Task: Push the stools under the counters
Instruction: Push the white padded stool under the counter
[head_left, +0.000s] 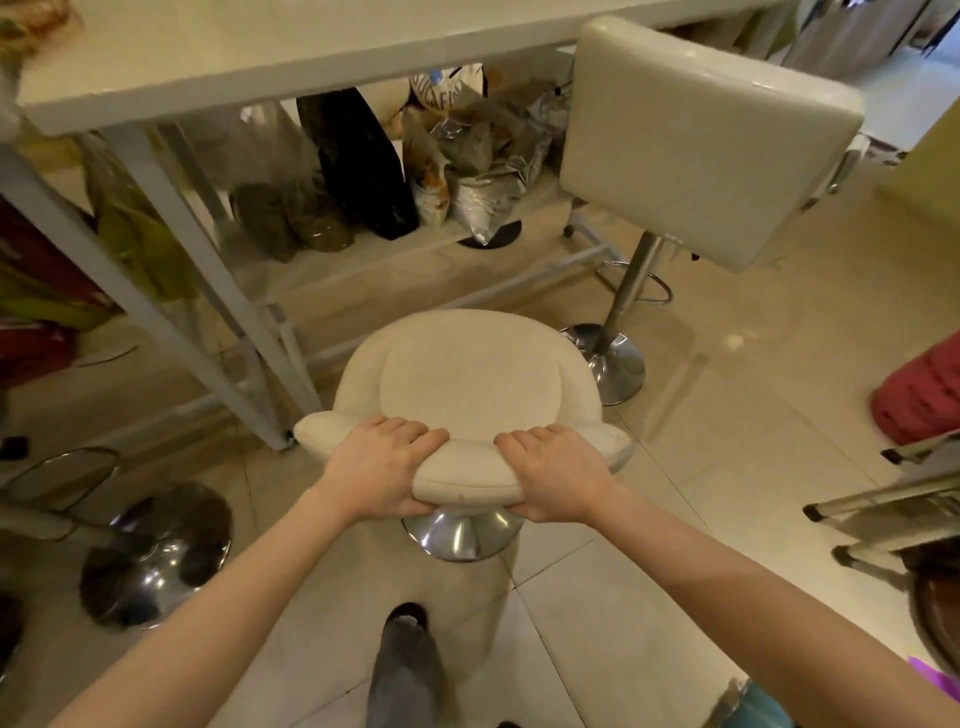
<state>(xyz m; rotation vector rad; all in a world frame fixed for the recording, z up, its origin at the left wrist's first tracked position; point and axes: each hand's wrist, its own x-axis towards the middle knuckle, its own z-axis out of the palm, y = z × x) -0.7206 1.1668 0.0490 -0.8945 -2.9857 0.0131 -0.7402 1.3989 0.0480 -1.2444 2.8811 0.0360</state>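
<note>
Cream round stool (465, 387) sits centre frame on the tiled floor (727, 519), just near of the white counter (208, 57) and not yet under it; its far seat edge lies close to the counter's lower frame rail. Chrome base (460, 535) shows below the near backrest edge.

Both hands grip the stool's low curved backrest at its near rim. Left hand (382, 467): fingers (410, 431) curled over the top of the backrest, thumb tucked beneath the padding, closed around it. Right hand (553, 473): same hold, fingers (524, 439) wrapped over the top, thumb under the edge. The hands sit close together, a short gap of backrest between them. Forearms run in from the near left and near right corners.

Second stool (706, 140), square cream backrest, stands far right, chrome post and base (610, 358) on the floor just right of the round stool, seat partly beneath the counter end. Another chrome base (156, 551) sits near left, seat out of frame.

Under the counter: a shelf with bags (358, 161), dark and foil ones bunched together. Red cushion-like object (919, 395) at right edge. A foot in grey trouser leg (408, 660) shows near centre.
</note>
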